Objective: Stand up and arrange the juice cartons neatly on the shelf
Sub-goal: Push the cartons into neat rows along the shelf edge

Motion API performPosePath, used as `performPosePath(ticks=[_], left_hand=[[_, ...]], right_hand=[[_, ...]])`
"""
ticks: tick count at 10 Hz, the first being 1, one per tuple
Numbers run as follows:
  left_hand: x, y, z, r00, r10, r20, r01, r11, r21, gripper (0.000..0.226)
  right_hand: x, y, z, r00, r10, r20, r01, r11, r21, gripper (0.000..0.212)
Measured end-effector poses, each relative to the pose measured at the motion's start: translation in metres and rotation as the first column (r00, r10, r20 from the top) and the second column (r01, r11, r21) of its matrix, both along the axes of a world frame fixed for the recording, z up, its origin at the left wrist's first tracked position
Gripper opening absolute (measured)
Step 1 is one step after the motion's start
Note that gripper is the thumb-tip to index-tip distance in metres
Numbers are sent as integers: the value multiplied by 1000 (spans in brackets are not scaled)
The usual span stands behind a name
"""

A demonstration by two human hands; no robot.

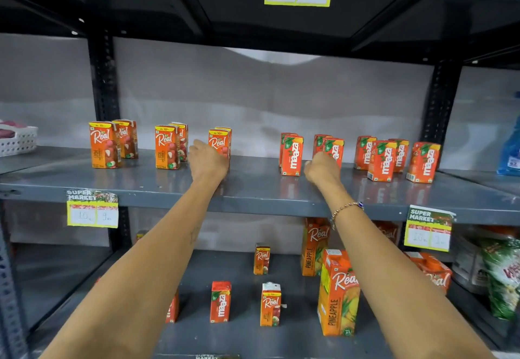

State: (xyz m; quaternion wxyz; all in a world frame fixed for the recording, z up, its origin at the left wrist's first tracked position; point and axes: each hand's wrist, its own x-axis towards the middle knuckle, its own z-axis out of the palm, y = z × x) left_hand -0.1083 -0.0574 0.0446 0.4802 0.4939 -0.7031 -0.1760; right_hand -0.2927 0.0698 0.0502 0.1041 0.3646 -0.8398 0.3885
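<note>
Small orange Real litchi cartons stand upright in pairs on the grey middle shelf (253, 189): one pair at the left (102, 144), one further right (166, 147), a third (219, 142) behind my left hand (208, 161), which wraps its lower part. To the right stand red-orange Maaza cartons: one pair (292, 154), then a pair (334, 149) gripped by my right hand (322, 170), and several more (385, 160) out to the far right (423, 161). All cartons on this shelf are upright.
The lower shelf holds scattered small cartons (220, 301) (270, 303) and tall Real pineapple cartons (339, 292). A white basket (17, 140) sits far left, a blue pouch (510, 153) far right. Dark shelf posts (102, 77) flank the bay. Price tags (92, 209) hang on the shelf edge.
</note>
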Motion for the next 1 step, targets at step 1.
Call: performPosePath(ticks=[1], left_hand=[[17, 23, 16, 988, -90, -123, 46, 946, -322, 51]], right_hand=[[17, 25, 0, 989, -61, -138, -20, 854, -520, 22]])
